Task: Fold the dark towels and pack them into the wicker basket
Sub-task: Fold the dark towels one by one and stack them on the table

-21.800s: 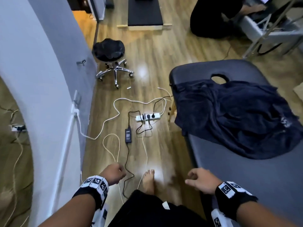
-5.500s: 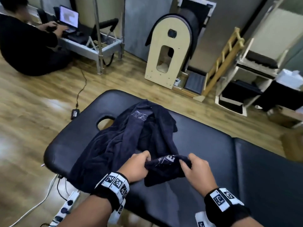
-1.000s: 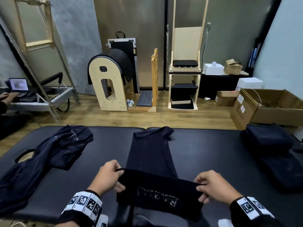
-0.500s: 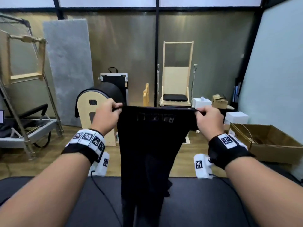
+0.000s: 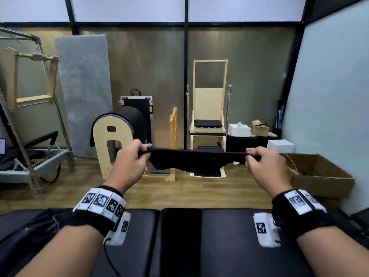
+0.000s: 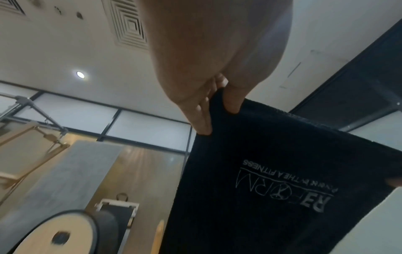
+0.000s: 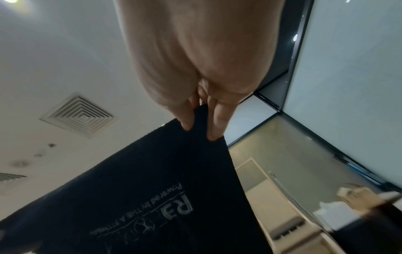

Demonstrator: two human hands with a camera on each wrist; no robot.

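Pinching a dark towel [image 5: 194, 159] taut — left hand [image 5: 127, 162], right hand [image 5: 266, 166] — its logo half cut off.

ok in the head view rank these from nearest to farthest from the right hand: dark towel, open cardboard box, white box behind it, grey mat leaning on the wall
1. dark towel: pinched at its corner by the right hand.
2. open cardboard box: on the floor just right of that hand.
3. white box: behind the cardboard box, a little further back.
4. grey mat: far left, against the back wall.
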